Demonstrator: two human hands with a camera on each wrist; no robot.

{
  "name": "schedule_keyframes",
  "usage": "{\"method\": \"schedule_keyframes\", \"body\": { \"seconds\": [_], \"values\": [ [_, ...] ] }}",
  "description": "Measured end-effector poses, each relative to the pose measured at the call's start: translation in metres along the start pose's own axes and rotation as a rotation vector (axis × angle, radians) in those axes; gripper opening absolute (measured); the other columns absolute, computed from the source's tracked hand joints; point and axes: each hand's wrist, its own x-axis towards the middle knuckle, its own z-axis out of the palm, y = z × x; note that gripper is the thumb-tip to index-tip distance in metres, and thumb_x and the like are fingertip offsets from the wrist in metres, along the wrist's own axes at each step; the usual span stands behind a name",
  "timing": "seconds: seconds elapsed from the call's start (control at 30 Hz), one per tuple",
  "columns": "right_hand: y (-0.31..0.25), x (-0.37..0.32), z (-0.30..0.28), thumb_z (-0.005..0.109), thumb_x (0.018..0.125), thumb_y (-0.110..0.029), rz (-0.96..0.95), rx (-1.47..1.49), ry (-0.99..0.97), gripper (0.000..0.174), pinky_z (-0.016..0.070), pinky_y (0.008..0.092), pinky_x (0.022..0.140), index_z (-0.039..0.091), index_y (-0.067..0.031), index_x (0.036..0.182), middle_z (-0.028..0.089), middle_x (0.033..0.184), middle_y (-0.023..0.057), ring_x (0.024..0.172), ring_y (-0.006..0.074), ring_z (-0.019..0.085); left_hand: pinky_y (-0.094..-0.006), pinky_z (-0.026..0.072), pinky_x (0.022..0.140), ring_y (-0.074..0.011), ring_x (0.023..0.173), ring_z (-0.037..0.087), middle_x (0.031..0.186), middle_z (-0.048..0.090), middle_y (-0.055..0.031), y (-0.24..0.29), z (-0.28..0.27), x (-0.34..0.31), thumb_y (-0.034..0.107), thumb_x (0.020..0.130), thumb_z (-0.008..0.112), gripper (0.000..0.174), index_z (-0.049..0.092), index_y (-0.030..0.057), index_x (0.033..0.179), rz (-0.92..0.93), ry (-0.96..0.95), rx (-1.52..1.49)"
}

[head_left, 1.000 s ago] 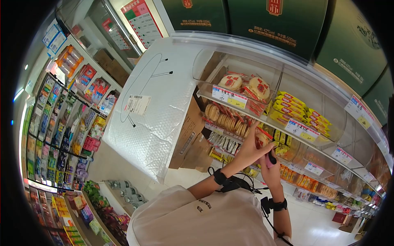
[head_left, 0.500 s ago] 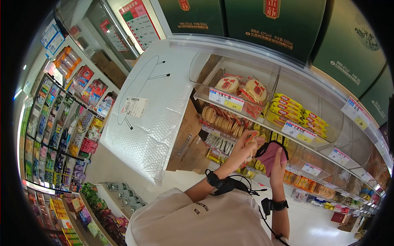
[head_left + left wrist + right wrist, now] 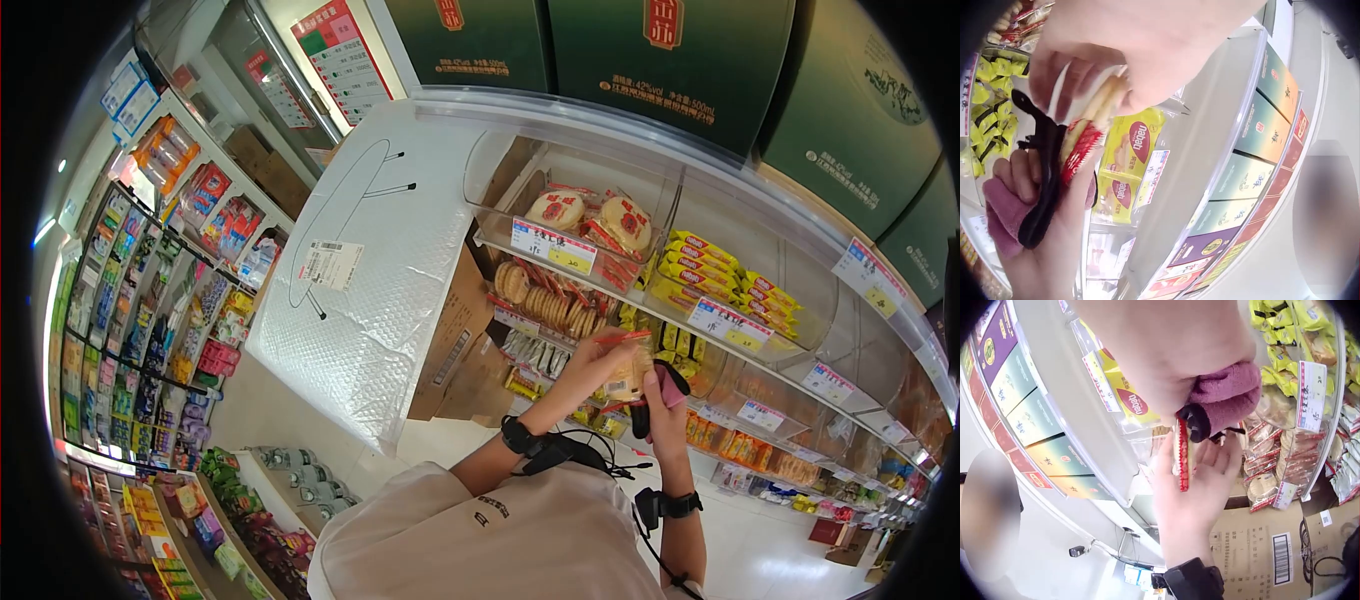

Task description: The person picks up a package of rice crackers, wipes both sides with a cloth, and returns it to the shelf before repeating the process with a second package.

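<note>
In the head view my left hand [image 3: 585, 368] pinches a clear packet of round rice crackers [image 3: 626, 376] with a red edge. My right hand [image 3: 664, 412] grips a pink-purple cloth with black trim [image 3: 674, 384], right beside the packet. From the left wrist, the cloth [image 3: 1005, 215] appears folded in the right hand [image 3: 1060, 250], its black band [image 3: 1047, 175] alongside the packet [image 3: 1085, 145]. The right wrist view shows the packet edge-on, its red strip [image 3: 1183, 462] between the left hand [image 3: 1192, 503] and the cloth [image 3: 1229, 397].
Clear shelf bins in front hold large rice crackers [image 3: 555, 208] and yellow wafer packs [image 3: 695, 262]. Price tags [image 3: 730, 322] line their edges. Green boxes [image 3: 660, 75] stand on top. A silvery padded sheet [image 3: 340, 330] covers a carton [image 3: 445, 370] at the left.
The cloth was spread wide half a second ago and is now bunched in the right hand. The hands, apart then, have come together again, with the packet held up between them.
</note>
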Motion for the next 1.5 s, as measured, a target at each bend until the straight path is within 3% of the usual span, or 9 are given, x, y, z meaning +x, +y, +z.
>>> {"method": "schedule_keyframes", "body": {
  "seconds": [0.17,0.27,0.53,0.67,0.8,1.03,1.27,1.43,1.5],
  "values": [
    [0.024,0.017,-0.011,0.073,0.094,-0.016,-0.241,-0.042,0.217,0.021,0.0466,0.0241,0.067,0.064,0.0019,0.101,0.063,0.084,0.0013,0.074,0.0064,0.053,-0.0245,0.0508,0.076,-0.0140,0.092,0.065,0.104,0.066,-0.0108,0.001,-0.003,-0.005,0.038,0.098,0.066,0.066,0.042,-0.0055,0.141,0.036,-0.007,0.463],
    [0.005,0.004,-0.004,0.080,0.087,-0.017,-0.342,-0.510,0.308,0.028,0.0466,0.0270,0.066,0.060,0.0004,0.095,0.062,0.076,0.0071,0.068,0.0108,0.051,-0.0271,0.0516,0.080,-0.0152,0.096,0.064,0.108,0.064,-0.0134,0.036,0.011,-0.014,0.042,0.098,0.066,0.074,0.037,-0.0061,0.145,-0.056,-0.123,0.315],
    [-0.005,-0.010,0.011,0.087,0.077,-0.017,-0.423,-0.628,0.070,0.037,0.0490,0.0344,0.063,0.057,-0.0001,0.091,0.060,0.073,0.0111,0.064,0.0292,0.057,-0.0277,0.0517,0.087,-0.0142,0.103,0.062,0.116,0.064,-0.0126,0.002,0.012,-0.007,0.037,0.102,0.059,0.069,0.031,-0.0052,0.148,-0.116,-0.113,0.177],
    [0.012,-0.009,0.005,0.084,0.082,-0.015,-0.467,-0.368,0.137,0.031,0.0503,0.0319,0.072,0.065,0.0023,0.099,0.068,0.081,0.0082,0.074,0.0156,0.062,-0.0274,0.0516,0.089,-0.0128,0.104,0.062,0.115,0.066,-0.0090,-0.036,-0.008,0.003,0.032,0.103,0.058,0.060,0.036,-0.0029,0.148,-0.019,-0.029,0.072],
    [0.025,0.006,-0.011,0.065,0.099,-0.014,-0.105,-0.010,0.370,0.027,0.0499,0.0277,0.086,0.063,0.0050,0.118,0.068,0.100,0.0027,0.093,0.0100,0.060,-0.0272,0.0501,0.087,-0.0134,0.107,0.061,0.115,0.066,-0.0114,-0.009,-0.008,-0.005,0.030,0.103,0.059,0.055,0.043,-0.0062,0.141,-0.103,-0.047,0.029],
    [-0.001,-0.003,0.024,0.058,0.095,0.000,-0.505,-0.433,0.137,0.047,0.0334,0.0395,0.115,0.052,-0.0005,0.141,0.046,0.149,0.0204,0.138,0.0357,0.045,-0.0256,0.0505,0.079,-0.0096,0.093,0.061,0.106,0.066,-0.0044,-0.007,0.016,-0.009,0.033,0.104,0.056,0.041,0.059,0.0002,0.129,-0.011,-0.008,0.185],
    [-0.004,-0.008,0.019,0.065,0.086,0.005,-0.630,-0.632,-0.079,0.061,0.0328,0.0410,0.117,0.051,-0.0051,0.145,0.041,0.155,0.0180,0.141,0.0400,0.041,-0.0224,0.0451,0.060,-0.0040,0.079,0.059,0.093,0.065,-0.0002,0.000,-0.016,-0.010,0.035,0.103,0.058,0.036,0.066,0.0029,0.117,-0.151,0.089,-0.018],
    [0.025,0.000,0.013,0.050,0.107,-0.021,-0.106,0.096,0.037,0.039,0.0466,0.0319,0.101,0.050,0.0012,0.140,0.059,0.132,0.0093,0.118,0.0131,0.056,-0.0223,0.0524,0.072,-0.0053,0.087,0.064,0.104,0.070,-0.0041,0.018,-0.015,-0.019,0.030,0.101,0.063,0.038,0.065,-0.0014,0.123,0.018,-0.073,0.148],
    [0.025,0.001,0.004,0.052,0.107,-0.023,0.044,0.226,0.026,0.040,0.0488,0.0294,0.096,0.050,-0.0001,0.140,0.060,0.129,0.0083,0.112,0.0117,0.058,-0.0225,0.0526,0.073,-0.0053,0.089,0.064,0.108,0.070,-0.0046,0.031,-0.014,-0.024,0.028,0.100,0.065,0.039,0.064,-0.0012,0.126,0.055,-0.146,0.257]
  ]
}}
